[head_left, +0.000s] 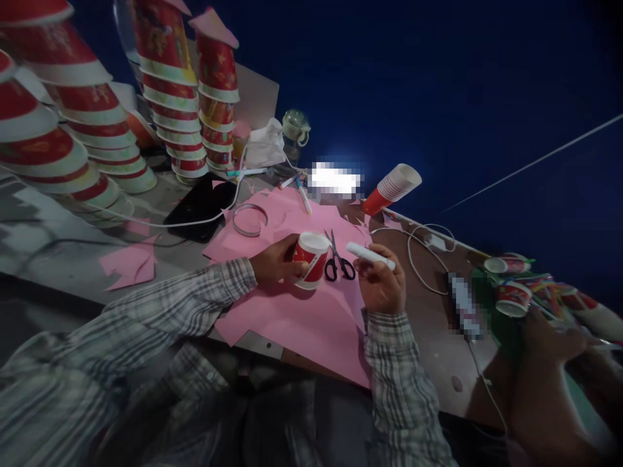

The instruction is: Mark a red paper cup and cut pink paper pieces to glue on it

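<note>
My left hand is closed round a red and white paper cup, tilted a little, above the pink paper. In my right hand I grip a slim white tube, which looks like a marker or glue stick; its kind is not plain. It is held level, apart from the cup. Between my hands, scissors with black handles lie on the pink paper, their blades partly spread. A grey ring, perhaps a tape roll, is beyond my left hand.
Tall stacks of paper cups stand at the left. A black phone and a white cable lie nearby. A leaning cup stack is at the far edge. Another person's arm reaches in at right, near more cups.
</note>
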### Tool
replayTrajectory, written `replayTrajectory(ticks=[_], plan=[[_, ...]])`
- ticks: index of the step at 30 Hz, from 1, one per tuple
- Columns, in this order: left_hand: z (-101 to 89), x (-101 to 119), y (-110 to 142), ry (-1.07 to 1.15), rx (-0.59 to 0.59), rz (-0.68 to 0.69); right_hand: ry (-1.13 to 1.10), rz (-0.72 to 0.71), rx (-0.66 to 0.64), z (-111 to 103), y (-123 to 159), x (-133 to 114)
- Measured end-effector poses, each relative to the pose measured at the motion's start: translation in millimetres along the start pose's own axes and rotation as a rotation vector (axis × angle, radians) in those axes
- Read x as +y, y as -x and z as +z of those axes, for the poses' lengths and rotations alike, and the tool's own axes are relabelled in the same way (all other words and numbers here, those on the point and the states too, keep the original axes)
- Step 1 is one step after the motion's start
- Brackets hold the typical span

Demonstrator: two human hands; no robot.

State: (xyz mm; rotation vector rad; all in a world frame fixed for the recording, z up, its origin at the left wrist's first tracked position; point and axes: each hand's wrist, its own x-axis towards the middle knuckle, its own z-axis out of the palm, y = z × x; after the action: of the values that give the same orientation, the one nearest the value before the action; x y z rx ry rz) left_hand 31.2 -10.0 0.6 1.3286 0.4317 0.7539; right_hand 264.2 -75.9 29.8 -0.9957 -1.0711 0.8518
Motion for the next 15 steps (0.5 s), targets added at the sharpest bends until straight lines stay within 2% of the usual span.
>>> replayTrajectory(ticks=[4, 8, 12, 15], plan=[[2.0, -2, 0, 0.044, -0.034, 0.016, -0.066, -0.027, -0.035, 12, 10, -2], [3.4, -4, 0, 0.048, -0.071, 0.004, -0.076, 0.026, -0.052, 23, 16, 3], [3.8, -4, 1, 0.059, -0.064, -0.024, -0.166, 0.024, -0.081, 33, 20, 7], [4.5, -3, 1, 0.050, -0.055, -0.031, -0.148, 0.000, -0.078, 36, 21, 7]])
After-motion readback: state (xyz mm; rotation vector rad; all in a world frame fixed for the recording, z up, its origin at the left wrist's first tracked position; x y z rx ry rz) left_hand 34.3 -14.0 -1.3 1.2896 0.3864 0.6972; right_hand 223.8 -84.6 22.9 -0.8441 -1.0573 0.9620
